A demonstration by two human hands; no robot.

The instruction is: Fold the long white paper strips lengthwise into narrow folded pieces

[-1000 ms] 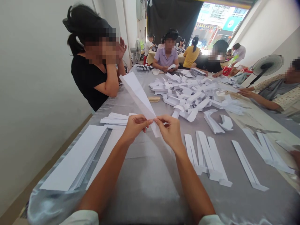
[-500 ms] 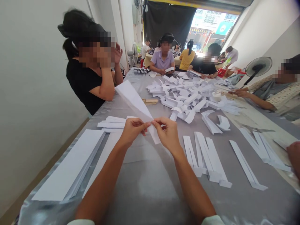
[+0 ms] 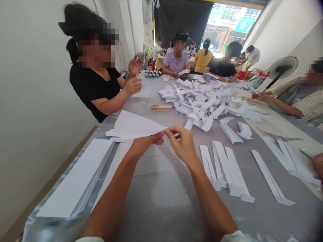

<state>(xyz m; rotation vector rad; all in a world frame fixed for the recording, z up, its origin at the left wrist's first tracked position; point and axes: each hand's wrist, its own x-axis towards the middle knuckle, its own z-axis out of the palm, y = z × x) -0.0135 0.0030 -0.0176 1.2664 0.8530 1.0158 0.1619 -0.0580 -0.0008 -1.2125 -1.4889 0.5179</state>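
The left hand (image 3: 143,147) and right hand (image 3: 181,144) pinched the tip of a white folded paper sheet (image 3: 136,126); folding appeared in hand, the sheet apparently needing a crease.

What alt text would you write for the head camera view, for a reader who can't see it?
The person's left hand and right hand hold the pointed end of a folded white paper sheet above a grey satin-covered table. Folded paper strips and a large pile of folded paper pieces lie ahead, with co-workers seated alongside.

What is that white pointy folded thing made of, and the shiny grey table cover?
The folded thing looks like thin matte white paper, with crisp folds. The table cover looks like satiny grey fabric, since it gleams and creases softly.
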